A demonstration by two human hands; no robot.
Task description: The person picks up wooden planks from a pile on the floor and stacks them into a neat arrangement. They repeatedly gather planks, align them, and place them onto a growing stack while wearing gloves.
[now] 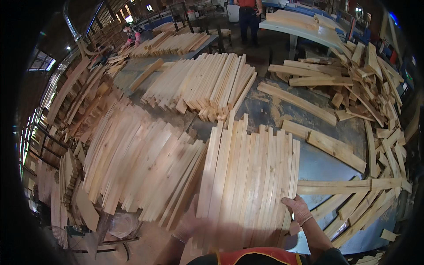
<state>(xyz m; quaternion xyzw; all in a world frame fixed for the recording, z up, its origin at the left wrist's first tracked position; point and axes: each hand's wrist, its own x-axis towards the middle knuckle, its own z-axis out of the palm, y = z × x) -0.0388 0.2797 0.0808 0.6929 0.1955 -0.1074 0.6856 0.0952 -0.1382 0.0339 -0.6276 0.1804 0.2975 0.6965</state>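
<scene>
Pale wooden slats (249, 176), one row, near side of the desk (316, 168).
My right hand (299, 210): half-curled, gripping their right edge; left hand (187, 224): blurred at their left edge, closure I cannot tell.

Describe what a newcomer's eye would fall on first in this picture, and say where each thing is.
The row of pale wooden strips at lower centre stands out first, with the left hand and right hand at its two sides. Next comes the jumbled heap of wood pieces at upper right.
</scene>
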